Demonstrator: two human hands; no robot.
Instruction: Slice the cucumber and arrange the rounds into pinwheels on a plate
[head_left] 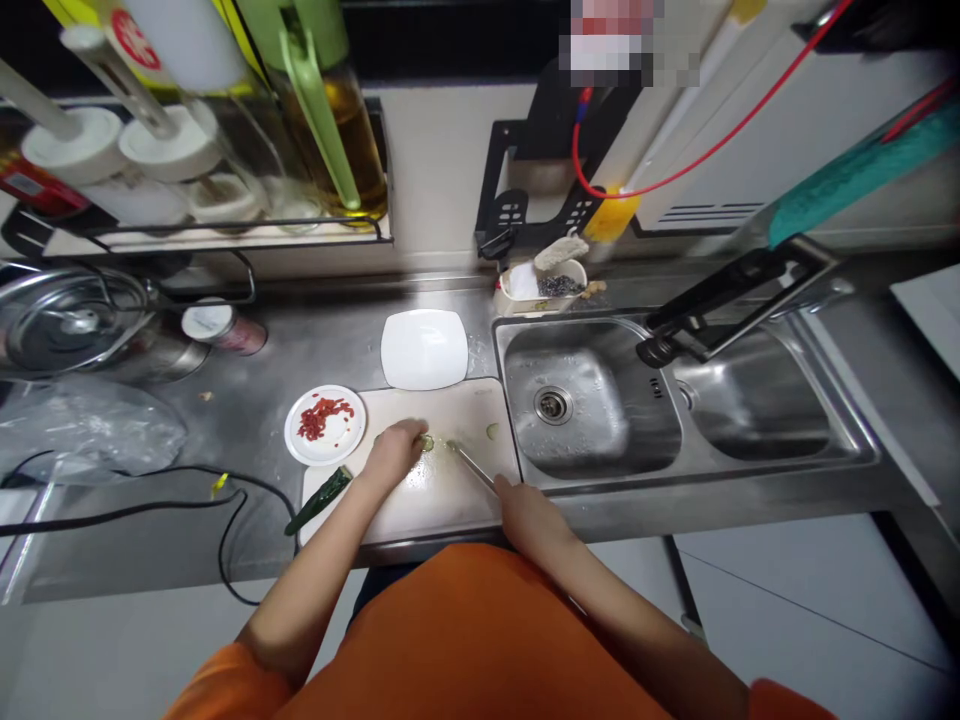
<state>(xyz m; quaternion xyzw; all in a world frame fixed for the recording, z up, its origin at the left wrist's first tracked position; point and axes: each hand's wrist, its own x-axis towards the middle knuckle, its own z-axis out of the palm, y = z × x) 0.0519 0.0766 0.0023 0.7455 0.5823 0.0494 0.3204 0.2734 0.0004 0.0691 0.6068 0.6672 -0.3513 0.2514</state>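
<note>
While the left hand (396, 452) holds a cucumber piece (427, 442), the right hand (534, 515) grips a knife (474, 467)

Curled closed, the left fingers cover most of the piece at the middle of the cutting board (450, 505); the right fist wraps the knife's handle, its blade angled just beside the piece; a thin slice (492, 431) lies near the board's right edge; a dark green chunk (322, 500) rests across the left edge, below a plate (296, 442) of red bits.
</note>
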